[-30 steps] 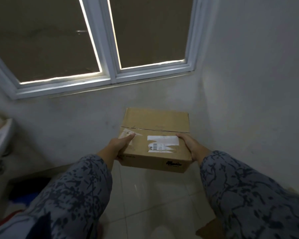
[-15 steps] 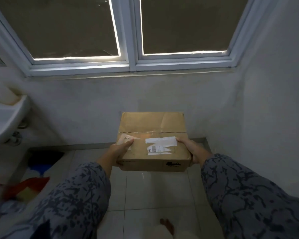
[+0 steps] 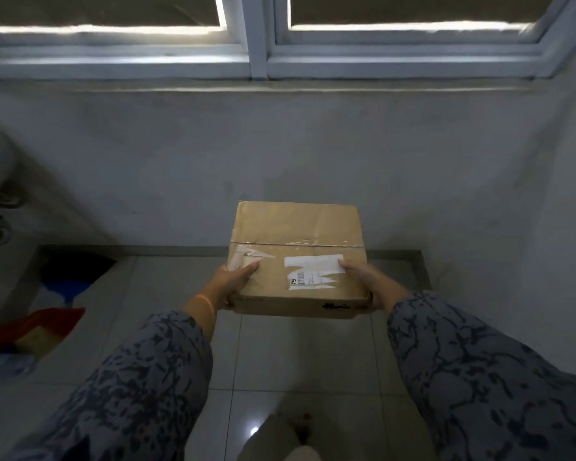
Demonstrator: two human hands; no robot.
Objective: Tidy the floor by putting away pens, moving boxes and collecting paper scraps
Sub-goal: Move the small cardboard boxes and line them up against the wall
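Cardboard box (image 3: 296,257) held level above tiled floor (image 3: 306,354), 12 o'clock of frame centre. Left hand (image 3: 231,282) clamps its 9 o'clock edge, right hand (image 3: 366,282) its 3 o'clock edge.

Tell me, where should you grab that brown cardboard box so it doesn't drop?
Probably at its two short sides, near the closest corners, one hand coming in from each side. The brown cardboard box is wide and flat with no handles, so the left hand and right hand grip opposite edges, thumbs on top, fingers seemingly underneath, keeping it level.
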